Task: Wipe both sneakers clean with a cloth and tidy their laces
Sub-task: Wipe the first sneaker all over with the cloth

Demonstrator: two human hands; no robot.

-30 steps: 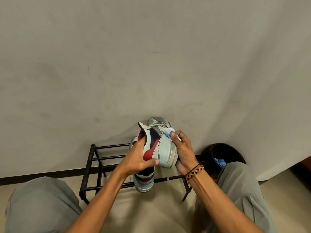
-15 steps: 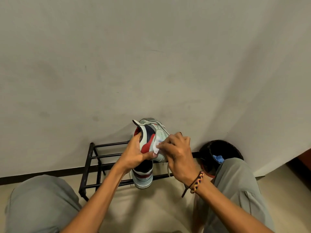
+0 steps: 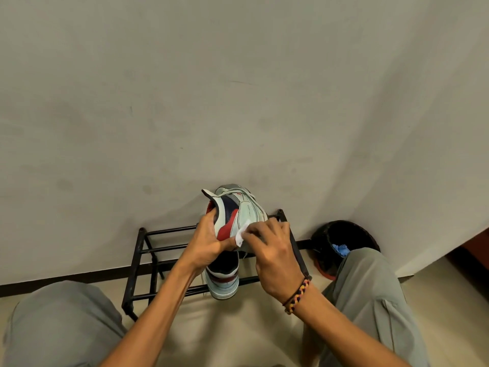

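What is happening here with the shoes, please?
A person crouches before a black metal shoe rack and cleans a pale mint sneaker with navy and red panels. The left hand grips the sneaker by its heel end and holds it up in the air, while the right hand presses a small white cloth against its side. The second matching sneaker sits on the rack below. A black bin stands to the right by the wall.
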